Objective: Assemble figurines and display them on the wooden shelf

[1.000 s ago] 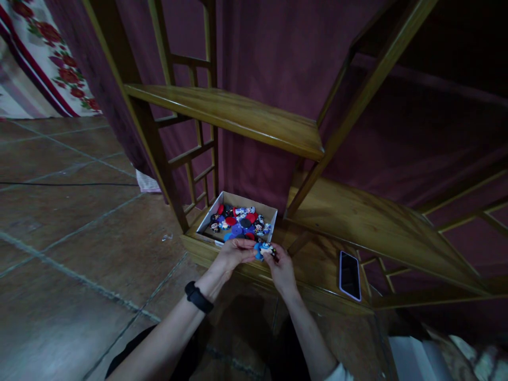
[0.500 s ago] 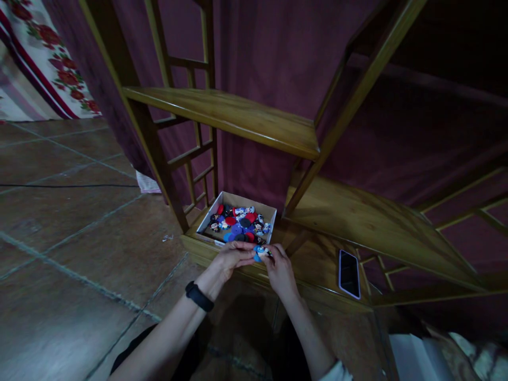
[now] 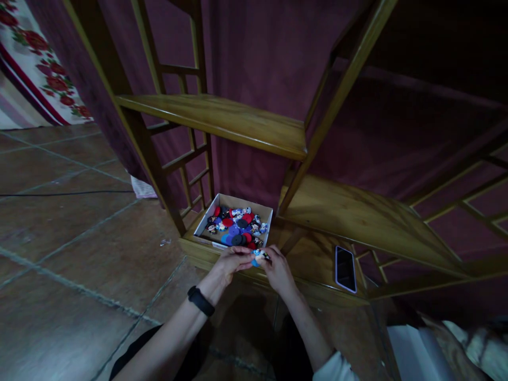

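A small figurine with a blue base is held between both hands, just in front of the box. My left hand, below a dark wristband, pinches it from the left. From the other side my right hand grips it with closed fingers. Beyond them an open cardboard box rests on the lowest shelf. Inside lie several figurines and round discs in red, purple, blue and black, jumbled together. The fingers partly cover the held figurine.
A phone lies on the lower shelf to the right. The wooden shelf unit has a board above the box and lattice sides. Purple curtain hangs behind. A white sheet-like object is on the floor at the lower right.
The camera view has shifted slightly. Both hands stay on the figurine, which shows a little more of its white and yellow parts between the fingers.
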Tool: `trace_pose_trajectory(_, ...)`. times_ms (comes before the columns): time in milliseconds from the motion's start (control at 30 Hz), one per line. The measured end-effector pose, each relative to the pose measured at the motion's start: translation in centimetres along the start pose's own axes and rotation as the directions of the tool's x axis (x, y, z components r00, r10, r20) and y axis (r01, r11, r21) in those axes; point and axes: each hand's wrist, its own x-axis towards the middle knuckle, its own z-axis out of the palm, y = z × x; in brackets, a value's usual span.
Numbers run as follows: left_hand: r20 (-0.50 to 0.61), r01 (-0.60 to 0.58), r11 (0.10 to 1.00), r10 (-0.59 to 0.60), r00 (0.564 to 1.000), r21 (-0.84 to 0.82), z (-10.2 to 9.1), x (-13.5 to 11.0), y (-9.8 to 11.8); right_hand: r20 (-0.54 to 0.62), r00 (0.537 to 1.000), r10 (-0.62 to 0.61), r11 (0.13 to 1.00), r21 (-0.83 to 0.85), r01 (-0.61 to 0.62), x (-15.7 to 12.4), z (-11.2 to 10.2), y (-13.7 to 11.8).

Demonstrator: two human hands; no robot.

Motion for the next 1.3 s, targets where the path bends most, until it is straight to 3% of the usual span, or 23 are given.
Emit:
trace_pose_trajectory(200, 0.105, -0.081, 0.996, 0.077, 0.991, 0.037, 0.2, -0.2, 1.1, -0.135, 0.986, 0.094, 0.973, 0.223, -0.062, -0.1, 0.5, 0.5)
trace_pose_trajectory(300, 0.162, -0.013, 1.000, 0.017, 0.987, -0.027, 0.3, -0.3, 1.1, -0.178, 0.970, 0.163, 0.939, 0.330, -0.098, 0.0, 0.7, 0.5)
trace_pose_trajectory(467, 0.196, 0.079, 0.994, -0.062, 0.979, -0.078, 0.7, -0.1, 0.6, -0.176, 0.967, 0.184, 0.922, 0.373, -0.107, 0.0, 0.4, 0.4)
trace_pose_trajectory(733, 0.064, 0.055, 0.995, -0.050, 0.997, -0.080, 1.4, -0.1, 0.2, -0.156, 0.955, 0.254, 0.890, 0.425, -0.167, 0.2, 0.5, 1.0)
trace_pose_trajectory(933, 0.042, 0.065, 0.994, -0.061, 0.997, -0.093, 1.3, 0.0, -0.4, -0.149, 0.953, 0.263, 0.887, 0.427, -0.178, -0.1, 0.7, 0.9)
trace_pose_trajectory(1133, 0.065, -0.068, 0.998, 0.067, 0.996, 0.008, 1.9, -0.7, 0.5, -0.112, 0.960, 0.255, 0.833, 0.529, -0.160, -0.4, 0.5, 0.6)
trace_pose_trajectory(1300, 0.088, -0.247, 0.961, 0.237, 0.968, 0.122, 2.3, -3.2, 0.1, -0.081, 0.976, 0.200, 0.807, 0.578, -0.117, -2.1, -0.3, -0.6)
